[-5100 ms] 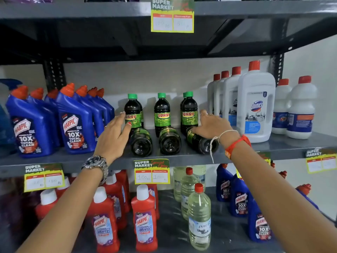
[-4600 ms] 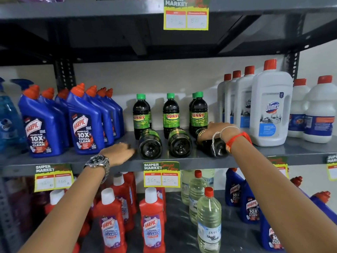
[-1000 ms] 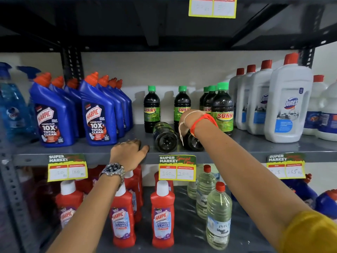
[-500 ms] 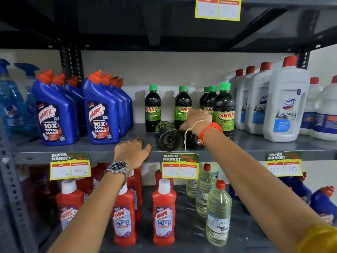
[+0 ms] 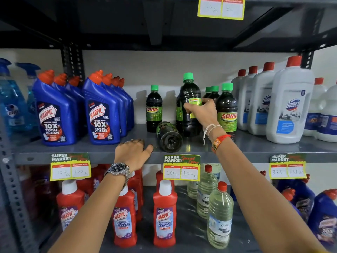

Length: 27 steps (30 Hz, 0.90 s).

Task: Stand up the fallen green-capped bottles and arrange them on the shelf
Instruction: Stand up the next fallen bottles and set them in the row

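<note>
My right hand [image 5: 202, 112] grips a dark green-capped bottle [image 5: 189, 94] around its label and holds it upright in the middle of the grey shelf [image 5: 255, 145]. One more green-capped bottle [image 5: 168, 136] lies on its side just left of it, base toward me. Upright green-capped bottles stand around: one at the back left [image 5: 154, 108], one at the front right [image 5: 227, 110], others behind. My left hand [image 5: 133, 152] rests palm down on the shelf's front edge, holding nothing, just left of the fallen bottle.
Blue Harpic bottles [image 5: 102, 110] crowd the shelf's left side, white Domex jugs [image 5: 290, 106] the right. The shelf above [image 5: 164, 24] hangs low overhead. Below stand red Harpic bottles [image 5: 165, 214] and clear bottles [image 5: 219, 216]. Price tags [image 5: 181, 168] hang on the shelf edge.
My right hand has lifted one fallen bottle off its side and turned it upright. One fallen bottle is left lying down. My left hand has stayed on the shelf edge.
</note>
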Motion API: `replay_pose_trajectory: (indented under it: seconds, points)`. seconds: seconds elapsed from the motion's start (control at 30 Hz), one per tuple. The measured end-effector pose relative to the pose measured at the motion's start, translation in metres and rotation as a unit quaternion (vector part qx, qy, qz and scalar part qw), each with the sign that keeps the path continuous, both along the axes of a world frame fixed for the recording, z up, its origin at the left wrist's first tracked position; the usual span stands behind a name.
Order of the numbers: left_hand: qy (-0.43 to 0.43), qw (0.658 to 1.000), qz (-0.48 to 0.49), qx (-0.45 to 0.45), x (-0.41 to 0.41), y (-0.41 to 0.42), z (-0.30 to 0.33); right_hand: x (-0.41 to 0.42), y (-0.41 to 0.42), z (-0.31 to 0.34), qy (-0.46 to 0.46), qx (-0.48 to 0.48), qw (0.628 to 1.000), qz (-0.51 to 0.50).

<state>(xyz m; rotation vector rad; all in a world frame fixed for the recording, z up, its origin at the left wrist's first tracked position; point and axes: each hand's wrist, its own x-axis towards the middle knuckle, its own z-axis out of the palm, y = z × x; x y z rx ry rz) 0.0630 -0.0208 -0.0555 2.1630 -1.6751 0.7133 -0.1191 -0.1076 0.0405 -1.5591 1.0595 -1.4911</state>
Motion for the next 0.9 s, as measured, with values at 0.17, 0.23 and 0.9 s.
replay_pose_trajectory:
  seconds: [0.17, 0.23, 0.9]
  points:
    - [-0.094, 0.994, -0.018, 0.052, 0.004, -0.001, -0.001, 0.004, -0.019, -0.021, -0.027, 0.018, 0.997, 0.065]
    - [-0.098, 0.994, -0.015, 0.054, 0.004, -0.001, -0.001, 0.003, -0.023, -0.028, -0.013, 0.018, 0.997, 0.075]
    - [-0.079, 0.996, 0.018, 0.04, -0.003, 0.004, -0.001, 0.007, -0.005, -0.042, 0.198, -0.146, 0.957, -0.154]
